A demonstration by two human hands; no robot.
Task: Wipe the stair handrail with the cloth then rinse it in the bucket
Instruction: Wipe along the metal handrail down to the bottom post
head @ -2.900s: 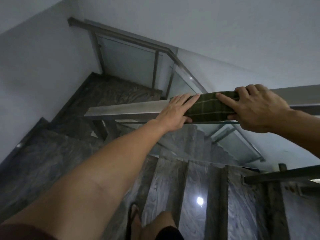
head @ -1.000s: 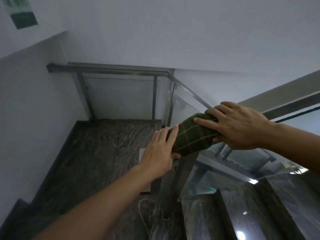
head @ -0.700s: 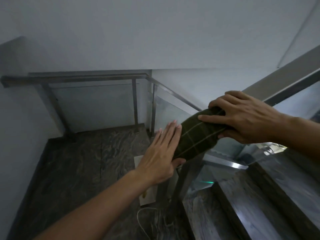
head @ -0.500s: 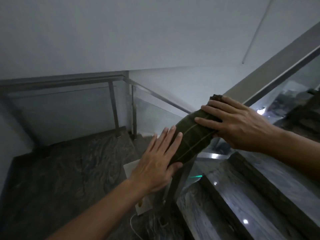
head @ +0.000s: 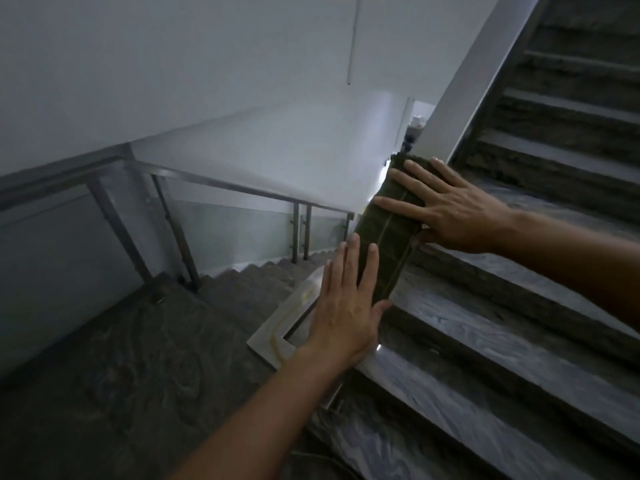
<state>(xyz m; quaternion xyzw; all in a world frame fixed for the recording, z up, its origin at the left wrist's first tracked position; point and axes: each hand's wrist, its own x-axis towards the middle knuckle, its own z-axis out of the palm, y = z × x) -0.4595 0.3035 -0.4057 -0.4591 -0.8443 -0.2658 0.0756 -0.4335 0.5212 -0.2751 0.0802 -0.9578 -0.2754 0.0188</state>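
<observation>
Dark green cloth (head: 388,237) with thin pale check lines is folded into a long strip and draped lengthwise over the handrail (head: 464,81). Handrail is flat, grey metal, sloped up toward the upper right; its lower stretch is covered by the cloth. No bucket is seen in view.

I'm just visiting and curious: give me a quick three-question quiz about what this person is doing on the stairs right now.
1. True or false: both hands rest on the cloth.
2. Which hand is higher up the handrail: A) left hand, B) right hand?
3. Fill in: the cloth is dark ____ with thin pale lines.

Key: 1. True, flat with fingers spread. 2. B. 3. green.
</observation>
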